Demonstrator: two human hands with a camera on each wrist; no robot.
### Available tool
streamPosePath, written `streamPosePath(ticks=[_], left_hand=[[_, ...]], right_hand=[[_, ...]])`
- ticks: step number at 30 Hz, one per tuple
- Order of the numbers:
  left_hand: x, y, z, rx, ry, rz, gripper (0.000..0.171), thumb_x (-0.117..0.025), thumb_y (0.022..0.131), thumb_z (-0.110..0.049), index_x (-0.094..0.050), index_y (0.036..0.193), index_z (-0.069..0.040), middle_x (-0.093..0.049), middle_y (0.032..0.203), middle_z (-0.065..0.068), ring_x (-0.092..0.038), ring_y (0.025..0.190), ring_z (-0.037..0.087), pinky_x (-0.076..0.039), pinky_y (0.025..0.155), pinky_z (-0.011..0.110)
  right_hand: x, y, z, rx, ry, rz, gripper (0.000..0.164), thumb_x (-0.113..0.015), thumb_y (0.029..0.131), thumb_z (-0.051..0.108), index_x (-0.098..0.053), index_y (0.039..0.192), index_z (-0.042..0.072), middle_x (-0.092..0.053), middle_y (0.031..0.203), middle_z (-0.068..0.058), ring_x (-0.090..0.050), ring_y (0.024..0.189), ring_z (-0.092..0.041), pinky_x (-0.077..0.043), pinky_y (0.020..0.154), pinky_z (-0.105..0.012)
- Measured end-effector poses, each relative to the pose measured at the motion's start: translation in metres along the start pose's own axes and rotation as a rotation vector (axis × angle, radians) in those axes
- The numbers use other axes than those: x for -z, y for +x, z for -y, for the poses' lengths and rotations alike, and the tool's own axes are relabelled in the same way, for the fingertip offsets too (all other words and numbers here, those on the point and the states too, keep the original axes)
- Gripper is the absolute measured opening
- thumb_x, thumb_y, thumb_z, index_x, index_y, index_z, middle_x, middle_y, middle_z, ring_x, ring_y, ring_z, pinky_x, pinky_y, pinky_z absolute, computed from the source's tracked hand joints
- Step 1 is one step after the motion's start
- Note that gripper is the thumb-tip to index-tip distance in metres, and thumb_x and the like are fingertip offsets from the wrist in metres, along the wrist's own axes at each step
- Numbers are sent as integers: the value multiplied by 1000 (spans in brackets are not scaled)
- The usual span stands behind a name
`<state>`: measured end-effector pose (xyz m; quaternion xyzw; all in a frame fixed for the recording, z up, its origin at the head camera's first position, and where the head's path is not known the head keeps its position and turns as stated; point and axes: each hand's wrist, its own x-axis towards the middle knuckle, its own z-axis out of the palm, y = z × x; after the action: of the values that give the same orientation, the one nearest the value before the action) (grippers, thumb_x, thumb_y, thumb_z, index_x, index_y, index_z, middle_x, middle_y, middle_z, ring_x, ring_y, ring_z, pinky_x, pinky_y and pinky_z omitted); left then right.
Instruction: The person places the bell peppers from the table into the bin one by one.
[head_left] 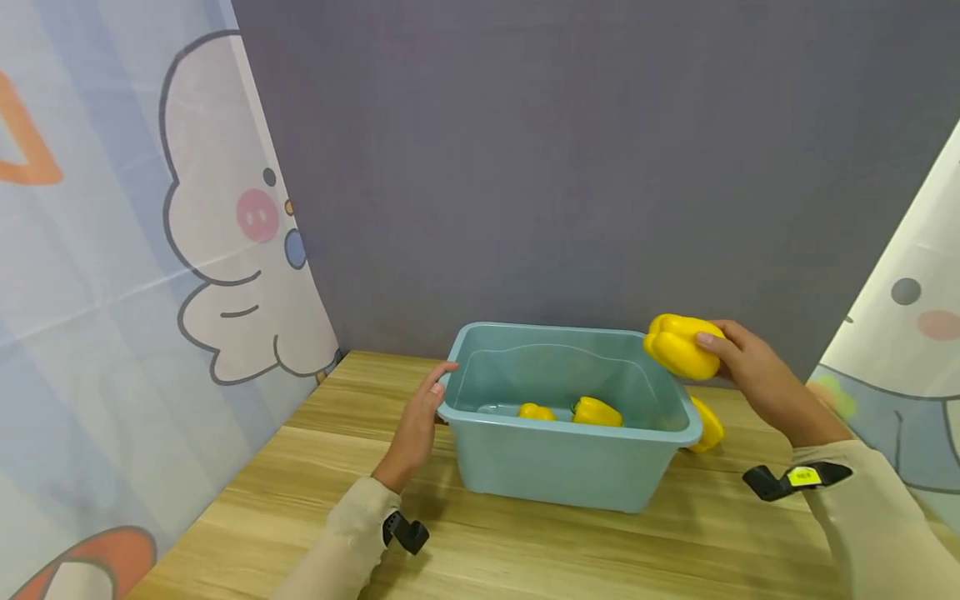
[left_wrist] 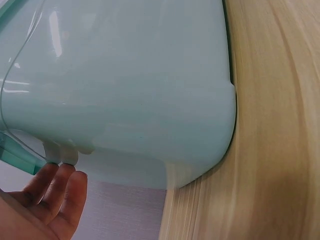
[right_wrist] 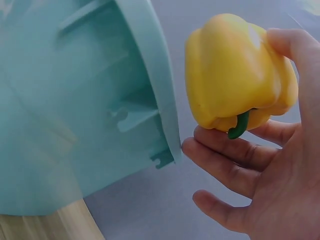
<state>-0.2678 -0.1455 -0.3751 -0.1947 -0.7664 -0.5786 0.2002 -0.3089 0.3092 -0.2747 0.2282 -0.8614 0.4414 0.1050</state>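
A yellow bell pepper (head_left: 683, 347) with a green stem is held by my right hand (head_left: 761, 379), thumb on one side and fingers on the other. It is up at the right rim of a blue-green plastic bin (head_left: 562, 467). In the right wrist view, the stem of this bell pepper (right_wrist: 235, 75) points down beside the bin's outer wall. My left hand (head_left: 414, 425) holds the bin at its left rim; the left wrist view has its fingertips (left_wrist: 75, 187) against the outer wall. Two yellow bell peppers, one nearer the middle (head_left: 536, 412) and one to its right (head_left: 597, 412), lie inside.
Another yellow bell pepper (head_left: 707, 425) lies on the wooden table (head_left: 360, 392) just right of the bin, partly hidden behind it. A grey backdrop (head_left: 562, 167) rises behind the table. Cartoon-printed curtains hang at the left (head_left: 112, 250) and right (head_left: 900, 350).
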Motion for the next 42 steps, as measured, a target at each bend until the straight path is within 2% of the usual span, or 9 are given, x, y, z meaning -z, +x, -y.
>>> streamPosePath(ticks=[3, 5, 10, 11, 16, 20, 24, 30, 42], left_hand=[[2, 0, 0, -5, 10, -6, 49, -28, 109, -39, -45, 150, -18, -59, 113, 10, -58, 89, 26, -50, 75, 51], [2, 0, 0, -8, 16, -6, 50, -28, 108, -40, -45, 150, -17, -59, 114, 14, -58, 89, 28, -50, 75, 52], [1, 0, 1, -14, 21, -7, 49, -28, 109, -39, -46, 149, -18, -58, 122, 21, -57, 87, 25, -50, 73, 52], [1, 0, -4, -6, 20, -7, 48, -29, 109, -36, -46, 149, -16, -59, 119, 20, -57, 87, 25, -50, 74, 51], [1, -1, -6, -4, 41, -24, 47, -28, 109, -37, -47, 149, -19, -61, 108, 12, -57, 84, 24, -50, 74, 53], [3, 0, -1, -18, 56, -31, 48, -28, 109, -39, -48, 147, -20, -61, 102, 10, -57, 84, 22, -51, 72, 51], [4, -1, -2, -25, 48, -21, 48, -27, 109, -37, -48, 147, -16, -61, 104, 10, -58, 84, 23, -52, 71, 50], [5, -3, -4, -18, 47, -25, 47, -29, 109, -39, -49, 147, -19, -61, 111, 6, -58, 85, 23, -51, 73, 55], [6, -3, -2, -28, 58, -19, 48, -28, 109, -38, -48, 148, -19, -60, 93, 5, -58, 84, 23, -52, 72, 51]], right_hand=[[-1, 6, 8, -23, -14, 14, 51, -38, 109, 39, -40, 141, 0, -50, 123, -14, -60, 97, -11, -49, 81, -16], [-3, 8, 11, -27, -12, 22, 50, -38, 109, 40, -40, 140, 0, -51, 123, -14, -60, 98, -13, -49, 81, -17], [-5, 11, 14, -2, -12, 35, 50, -40, 109, 36, -40, 140, -4, -51, 122, -16, -59, 97, -13, -49, 81, -17], [-5, 11, 14, 1, -10, 33, 50, -40, 109, 36, -41, 140, -3, -51, 122, -16, -59, 96, -12, -49, 81, -17], [-10, 14, 25, 20, -6, 34, 50, -42, 108, 36, -41, 141, -3, -51, 124, -16, -58, 97, -13, -48, 81, -16], [-14, 19, 31, 10, -5, 51, 51, -43, 108, 39, -44, 140, 0, -53, 123, -14, -58, 99, -17, -49, 82, -17], [-17, 22, 38, -5, -8, 70, 52, -45, 107, 41, -45, 140, 1, -54, 122, -14, -59, 99, -18, -50, 82, -19], [-23, 28, 48, 7, -16, 106, 51, -45, 106, 42, -47, 138, 3, -56, 120, -14, -60, 99, -21, -51, 82, -23], [-32, 41, 61, 8, -50, 183, 52, -50, 104, 45, -49, 138, 6, -59, 120, -12, -58, 101, -27, -51, 84, -28]])
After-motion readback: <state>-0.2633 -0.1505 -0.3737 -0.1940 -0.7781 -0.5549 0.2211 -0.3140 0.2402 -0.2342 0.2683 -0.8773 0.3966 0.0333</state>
